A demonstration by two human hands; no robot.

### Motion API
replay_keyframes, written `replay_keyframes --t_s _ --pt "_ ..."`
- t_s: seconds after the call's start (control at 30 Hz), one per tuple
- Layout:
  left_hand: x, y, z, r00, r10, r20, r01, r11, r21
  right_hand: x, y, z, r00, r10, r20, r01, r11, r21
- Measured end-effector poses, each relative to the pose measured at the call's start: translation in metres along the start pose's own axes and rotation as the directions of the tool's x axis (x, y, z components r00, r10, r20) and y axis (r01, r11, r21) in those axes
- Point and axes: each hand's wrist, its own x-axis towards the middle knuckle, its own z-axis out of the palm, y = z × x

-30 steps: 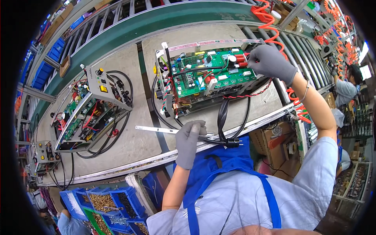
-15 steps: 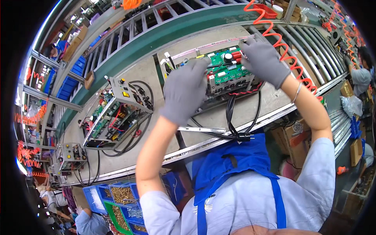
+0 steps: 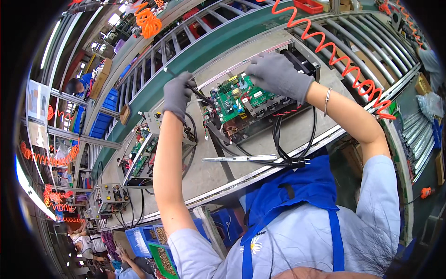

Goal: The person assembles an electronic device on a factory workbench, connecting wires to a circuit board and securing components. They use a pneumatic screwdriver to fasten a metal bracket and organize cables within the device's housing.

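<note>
Right hand (image 3: 278,74), in a grey glove, laid palm-down over the far end of the green circuit board (image 3: 234,100), fingers spread and curved over the parts there; whether anything is pinched beneath cannot be told. Board seated in an open black housing (image 3: 260,116) lying tilted on the grey conveyor bench (image 3: 204,174), toward its far edge, just under and left of that hand. Left hand (image 3: 178,93), also gloved, closed around a bundle of black cables (image 3: 200,96) beside the board's left end, a thin white-tipped rod or wire sticking up from the fist. More black cables (image 3: 278,139) looping from the housing toward the bench's near edge, ending across a flat metal strip (image 3: 239,158). Second open unit (image 3: 139,158) with wiring farther left along the bench, well apart from both hands. Orange coiled hose (image 3: 339,58) hanging across the rollers beyond the right forearm.
</note>
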Motion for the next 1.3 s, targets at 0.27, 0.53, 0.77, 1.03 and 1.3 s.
replay_keyframes --t_s 0.27,0.53,0.77,1.03,1.3 --pt "-0.070 0.034 0.098 0.604 0.750 0.269 -0.668 0.292 0.684 -0.009 0.015 0.006 0.994 -0.106 0.027 0.105 0.994 0.026" --pt "-0.060 0.024 0.125 0.719 0.391 0.574 -0.667 0.159 0.728 -0.018 0.015 0.009 0.978 -0.049 -0.202 0.068 0.994 0.088" --pt "-0.062 0.033 0.103 0.715 0.470 0.518 -0.589 0.007 0.808 -0.044 0.000 -0.005 0.907 -0.091 -0.411 0.170 0.972 0.160" --pt "-0.024 0.044 -0.001 0.775 0.616 -0.142 -0.286 0.543 0.790 -0.072 -0.049 0.001 0.896 -0.043 -0.442 0.263 0.853 0.450" --pt "-0.094 0.010 0.022 0.722 0.686 -0.088 -0.358 0.480 0.801 -0.085 -0.122 0.125 0.883 0.079 0.462 -0.464 0.008 0.886"
